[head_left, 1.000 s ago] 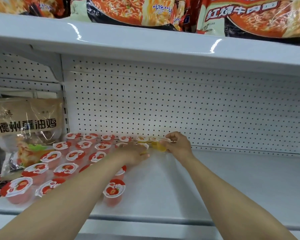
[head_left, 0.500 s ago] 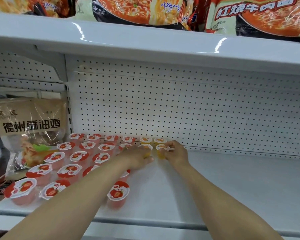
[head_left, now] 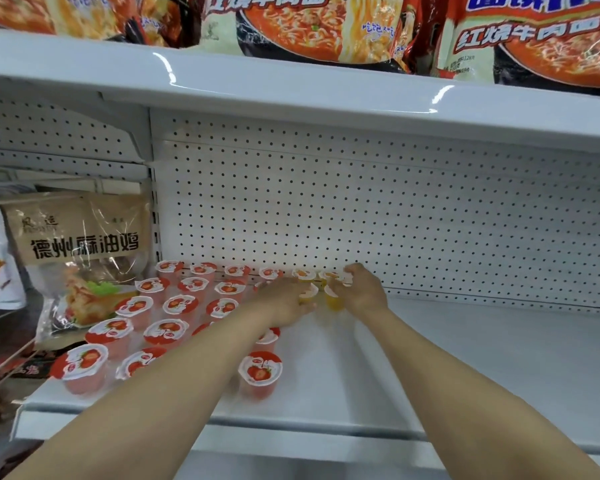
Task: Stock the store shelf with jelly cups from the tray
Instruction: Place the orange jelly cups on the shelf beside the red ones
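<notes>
Your left hand (head_left: 284, 303) and right hand (head_left: 361, 292) reached side by side to the back of the white metal store shelf (head_left: 465, 358). Your right hand curled round a small yellow plastic jelly cup (head_left: 334, 301), while your left hand's fingers touched another yellow cup (head_left: 307, 295) beside it. Rows of red strawberry-lidded jelly cups (head_left: 174, 306) stood to the left, under large orange noodle packets (head_left: 309, 26).
</notes>
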